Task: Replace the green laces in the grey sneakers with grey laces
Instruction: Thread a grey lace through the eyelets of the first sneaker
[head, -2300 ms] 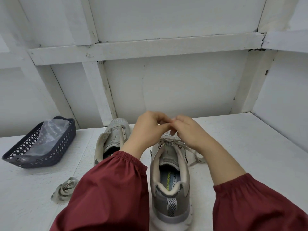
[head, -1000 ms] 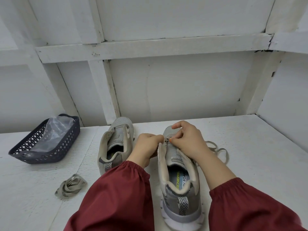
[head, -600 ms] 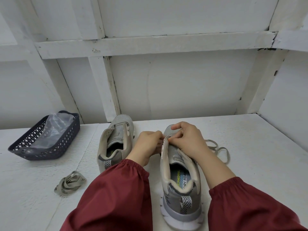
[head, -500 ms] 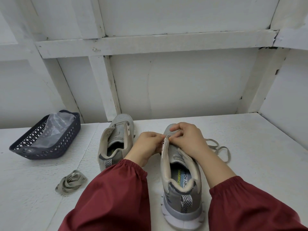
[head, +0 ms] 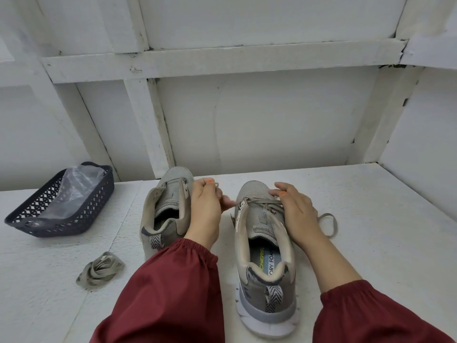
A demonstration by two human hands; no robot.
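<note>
Left hand (head: 206,209) sits curled up between the two shoes, fingertips pinching a thin strand of the lace (head: 262,201) that comes off the inner edge of the laced sneaker (head: 264,246); the fingers nearest that shoe are blurred, so I can't say exactly how they lie; right hand (head: 298,212) grips the outer side of the same shoe, fingers wrapped over the edge and thumb pressing on top where the lace crosses; orange polish on the nails, fwiw.

That sneaker is grey mesh on a white sole, heel toward the camera and toe toward the wall (head: 272,120); the lace crosses it a few times near the toe end, and its spare end lies in a loop on the table (head: 383,243) just past the right wrist; colour looks like a drab grey-beige to me, can't honestly call the exact shade.

Other sneaker (head: 168,206) stands right beside the left hand, same way round, flaps splayed open; whether the hand actually touches it I can't tell. Further left, well apart from both shoes, a bundle of loose lace (head: 100,269) lies on the table; beyond that is a dark basket (head: 61,225) with a crumpled clear plastic bag (head: 76,186) in it. Dark red sleeves (head: 173,293) fill the bottom of the view.
</note>
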